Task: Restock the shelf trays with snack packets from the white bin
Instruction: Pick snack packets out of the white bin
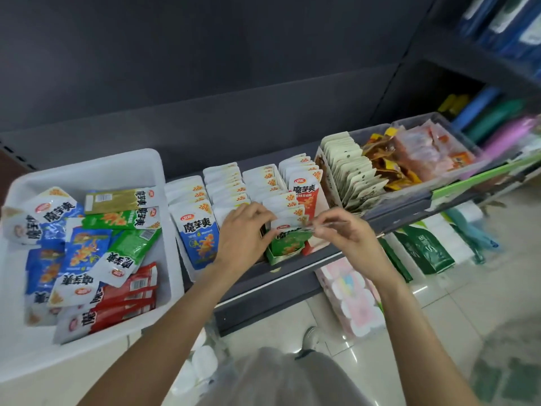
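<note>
The white bin (87, 168) stands at the left on the shelf, holding several loose blue, green and red snack packets (123, 221). To its right stand rows of upright packets in shelf trays: a blue row (197, 232), a green tray (288, 244) and a red row (306, 191). My left hand (246, 232) curls around the left side of the front packets in the green tray. My right hand (336, 230) pinches the top right edge of the front green packet.
Further right on the shelf sit a tray of cream packets (354, 174) and a clear bin of orange snacks (421, 153). Under the shelf lie tissue packs (354, 300) and green packs (427, 250). The tiled floor is below.
</note>
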The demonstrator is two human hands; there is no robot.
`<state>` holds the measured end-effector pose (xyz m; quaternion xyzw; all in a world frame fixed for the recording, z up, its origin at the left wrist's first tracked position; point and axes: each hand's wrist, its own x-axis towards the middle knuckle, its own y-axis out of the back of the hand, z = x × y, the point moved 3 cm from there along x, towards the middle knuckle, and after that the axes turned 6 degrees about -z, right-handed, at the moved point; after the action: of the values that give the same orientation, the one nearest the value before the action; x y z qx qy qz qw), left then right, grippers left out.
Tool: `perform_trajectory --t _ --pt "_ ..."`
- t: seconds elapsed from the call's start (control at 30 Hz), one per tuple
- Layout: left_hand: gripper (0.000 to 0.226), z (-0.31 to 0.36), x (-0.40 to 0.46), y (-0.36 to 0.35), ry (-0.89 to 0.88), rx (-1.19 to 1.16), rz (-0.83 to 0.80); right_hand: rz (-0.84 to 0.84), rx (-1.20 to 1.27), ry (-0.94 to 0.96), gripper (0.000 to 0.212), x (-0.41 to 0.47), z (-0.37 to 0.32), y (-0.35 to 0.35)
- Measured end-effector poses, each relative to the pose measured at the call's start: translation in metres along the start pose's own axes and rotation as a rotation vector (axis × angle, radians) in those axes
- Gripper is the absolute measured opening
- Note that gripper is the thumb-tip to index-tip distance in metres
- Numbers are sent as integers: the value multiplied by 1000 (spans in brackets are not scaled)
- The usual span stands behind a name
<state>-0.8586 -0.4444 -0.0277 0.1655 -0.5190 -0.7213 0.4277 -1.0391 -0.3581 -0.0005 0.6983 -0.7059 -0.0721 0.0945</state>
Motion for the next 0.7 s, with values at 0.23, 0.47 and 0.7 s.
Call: perform_trajectory --t 0.23,0.47,0.7 --pt "16 1 4 8 16 55 -51 -94 -125 54 7 20 16 -14" --pt "17 -4 8 8 10 44 -79 -86 -80 78 8 18 16 -22" --pt "18 -4 7 6 -26 33 -97 -59 -273 -34 5 10 45 -20"
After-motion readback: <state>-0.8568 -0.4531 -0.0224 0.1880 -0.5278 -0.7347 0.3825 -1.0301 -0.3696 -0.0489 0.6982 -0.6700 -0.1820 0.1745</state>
